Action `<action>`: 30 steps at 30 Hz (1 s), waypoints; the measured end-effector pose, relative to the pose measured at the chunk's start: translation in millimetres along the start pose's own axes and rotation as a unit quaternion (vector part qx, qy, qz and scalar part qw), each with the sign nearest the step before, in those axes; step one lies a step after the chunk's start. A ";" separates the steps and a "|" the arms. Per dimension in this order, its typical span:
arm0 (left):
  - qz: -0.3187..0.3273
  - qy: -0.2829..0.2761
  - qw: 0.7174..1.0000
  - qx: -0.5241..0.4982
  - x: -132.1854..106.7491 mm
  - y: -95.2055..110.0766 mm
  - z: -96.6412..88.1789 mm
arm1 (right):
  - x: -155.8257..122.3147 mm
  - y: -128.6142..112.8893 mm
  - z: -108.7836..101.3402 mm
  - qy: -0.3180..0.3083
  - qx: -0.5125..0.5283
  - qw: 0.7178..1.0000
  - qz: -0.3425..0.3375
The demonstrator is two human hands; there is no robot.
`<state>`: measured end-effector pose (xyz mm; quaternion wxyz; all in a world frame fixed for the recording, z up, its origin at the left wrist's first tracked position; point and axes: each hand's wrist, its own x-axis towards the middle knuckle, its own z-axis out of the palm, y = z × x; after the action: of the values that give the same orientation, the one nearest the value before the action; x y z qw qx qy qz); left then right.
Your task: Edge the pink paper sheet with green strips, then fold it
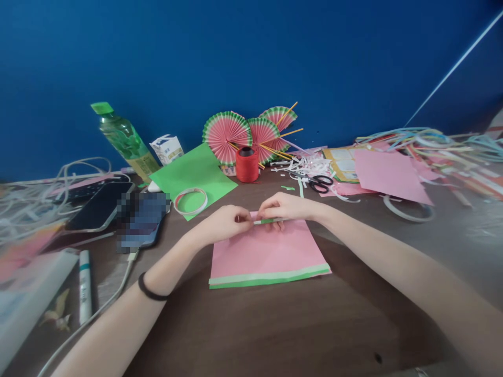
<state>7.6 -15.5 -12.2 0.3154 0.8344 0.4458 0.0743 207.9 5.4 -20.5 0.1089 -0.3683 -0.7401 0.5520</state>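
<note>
A pink paper sheet point(267, 256) with white and green strips along its near edge lies on the brown table point(275, 330). Both hands pinch its far edge, which is folded over into a narrow band showing green and white. My left hand point(223, 222) grips the fold's left end with fingers closed. My right hand point(286, 208) presses the fold from the right, fingertips on top.
A green sheet point(194, 175) with a tape ring point(190, 201) lies behind the hands. Red thread spool point(247, 164), watermelon paper fans point(243, 133), scissors point(320, 183), pink sheet point(387, 175) and paper strips sit at the back. Left: bottle point(123, 139), phones point(141, 220), marker point(85, 285).
</note>
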 end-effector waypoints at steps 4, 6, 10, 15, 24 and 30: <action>0.015 0.011 1.000 0.019 -0.7 3.7 -0.8 | -0.5 -0.5 2.0 -0.016 -0.032 0.999 -0.004; 0.013 0.012 0.999 0.029 -0.9 5.3 -1.6 | -1.1 -0.9 2.0 -0.020 -0.040 0.999 -0.003; 0.008 0.017 0.999 0.031 -1.2 6.0 -2.7 | -2.7 -2.1 0.7 -0.019 -0.050 0.999 0.002; 0.012 0.025 0.999 0.022 -1.0 3.5 -2.1 | -1.5 -0.3 0.9 -0.015 -0.042 0.999 0.000; 0.001 0.015 0.999 -0.031 -2.4 1.3 -11.5 | 1.1 4.5 -0.7 -0.003 -0.008 0.999 0.036; -0.015 -0.004 0.999 -0.048 -0.3 -0.3 -5.1 | 2.5 6.0 1.3 -0.019 0.016 0.999 0.022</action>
<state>5.1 -13.3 -8.4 0.3578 0.8121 0.4526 0.0871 208.0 6.8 -26.9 0.0885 -0.3719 -0.7248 0.5732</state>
